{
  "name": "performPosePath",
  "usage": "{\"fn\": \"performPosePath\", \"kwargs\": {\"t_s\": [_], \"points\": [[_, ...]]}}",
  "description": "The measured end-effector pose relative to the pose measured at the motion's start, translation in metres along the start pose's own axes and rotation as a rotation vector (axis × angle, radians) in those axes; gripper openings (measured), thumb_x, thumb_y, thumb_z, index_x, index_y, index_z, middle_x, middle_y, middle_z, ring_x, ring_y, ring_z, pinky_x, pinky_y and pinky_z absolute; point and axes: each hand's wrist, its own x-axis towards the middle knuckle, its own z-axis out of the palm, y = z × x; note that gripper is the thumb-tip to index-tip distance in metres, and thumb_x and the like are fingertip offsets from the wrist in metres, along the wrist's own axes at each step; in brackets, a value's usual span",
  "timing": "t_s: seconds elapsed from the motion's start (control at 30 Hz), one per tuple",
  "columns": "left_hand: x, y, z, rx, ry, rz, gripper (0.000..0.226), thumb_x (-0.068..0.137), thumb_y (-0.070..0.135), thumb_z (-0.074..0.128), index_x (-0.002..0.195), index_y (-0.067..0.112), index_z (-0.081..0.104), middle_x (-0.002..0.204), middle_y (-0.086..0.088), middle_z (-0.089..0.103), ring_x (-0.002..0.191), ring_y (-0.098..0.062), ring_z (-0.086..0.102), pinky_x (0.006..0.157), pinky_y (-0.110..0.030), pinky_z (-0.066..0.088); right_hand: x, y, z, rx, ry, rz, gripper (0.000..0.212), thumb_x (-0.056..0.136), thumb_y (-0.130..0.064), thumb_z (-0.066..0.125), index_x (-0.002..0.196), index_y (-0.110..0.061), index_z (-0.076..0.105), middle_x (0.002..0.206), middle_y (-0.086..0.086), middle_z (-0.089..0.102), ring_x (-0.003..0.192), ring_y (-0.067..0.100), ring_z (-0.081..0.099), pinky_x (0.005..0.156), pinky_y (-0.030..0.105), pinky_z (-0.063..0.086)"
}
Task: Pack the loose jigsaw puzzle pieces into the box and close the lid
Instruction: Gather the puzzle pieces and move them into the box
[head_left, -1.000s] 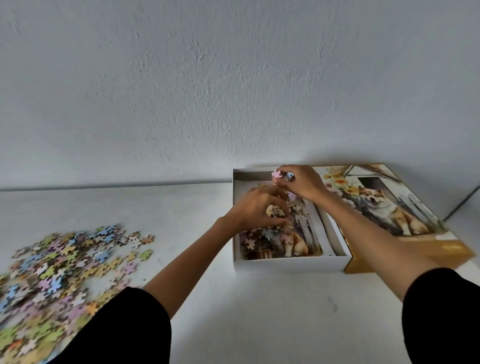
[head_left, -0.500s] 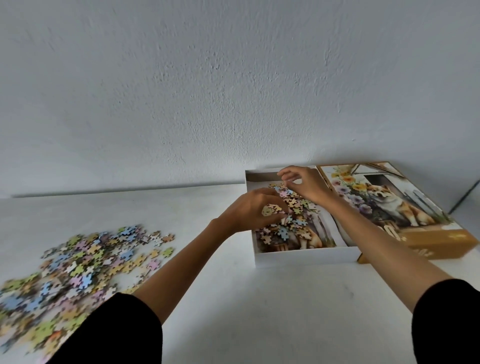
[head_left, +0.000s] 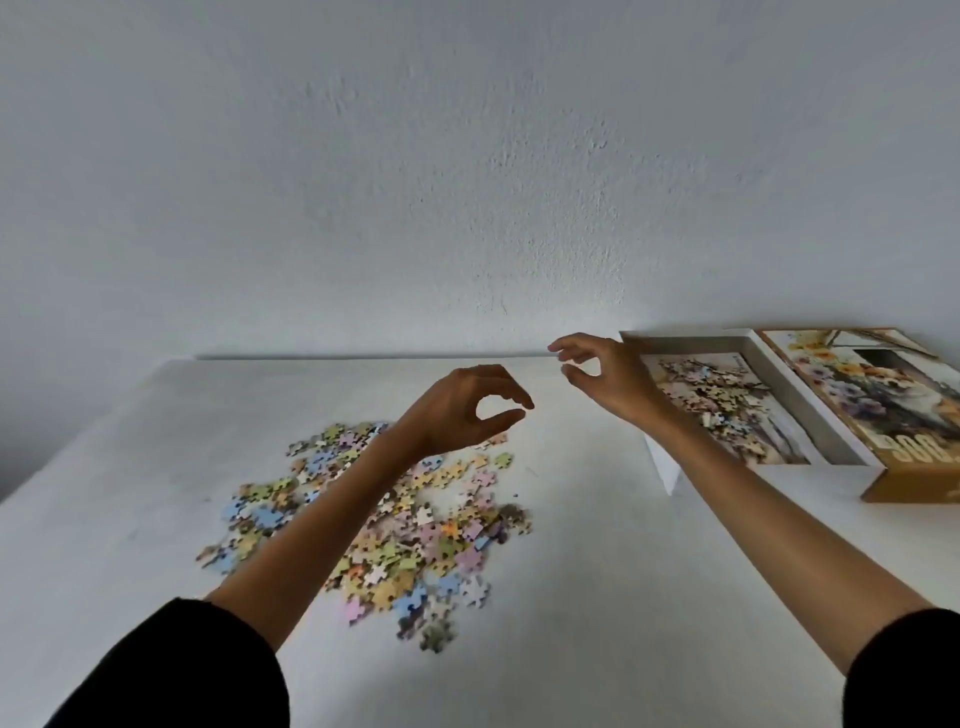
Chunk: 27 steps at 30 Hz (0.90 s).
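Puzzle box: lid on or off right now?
Off. The lid lies picture-side up on the table just right of the box, whose tray is open with pieces showing inside.

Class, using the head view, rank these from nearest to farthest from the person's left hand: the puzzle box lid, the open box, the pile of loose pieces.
1. Pile of loose pieces: just below the left hand, mid-table.
2. Open box: off to the right, beyond the right hand.
3. Lid: farthest right, on the far side of the box.
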Motion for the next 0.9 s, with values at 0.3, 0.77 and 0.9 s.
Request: {"fn": "performPosePath", "kwargs": {"t_s": [0.3,0.77,0.9], "points": [[-0.139,-0.092,-0.037,0.146,0.026,-0.381,0.051,0.079,0.058,0.049,0.113,0.022,0.061,0.122,-0.011,0.055,0.112,-0.026,0.052,0.093,-0.048,0.047,-0.046,-0.039,0.115,-0.094,-0.164,0.164,0.038,0.087,-0.037,0.056,0.122,-0.022,0.055,0.132,0.004,0.055,0.123,0.024,0.049,0.102,0.047,0.039],[-0.200,-0.104,-0.021,0.093,-0.355,-0.392,0.120,0.037,0.099,0.029,0.138,0.049,-0.011,0.156,-0.002,-0.013,0.143,-0.027,-0.015,0.114,-0.058,-0.009,-0.118,-0.090,0.157,-0.318,-0.552,0.108,0.125,0.024,-0.101,0.018,0.131,-0.052,-0.025,0.151,0.004,-0.030,0.139,0.032,-0.024,0.110,0.055,-0.011],[-0.202,-0.103,-0.015,0.148,-0.350,-0.338,0.122,0.038,0.098,0.034,0.135,0.050,-0.022,0.156,-0.002,-0.016,0.143,-0.025,-0.017,0.114,-0.055,-0.011,-0.124,-0.091,0.163,-0.386,-0.533,0.092,0.125,0.022,-0.101,0.015,0.125,-0.051,-0.033,0.145,0.006,-0.038,0.137,0.033,-0.027,0.111,0.053,-0.011]]}}
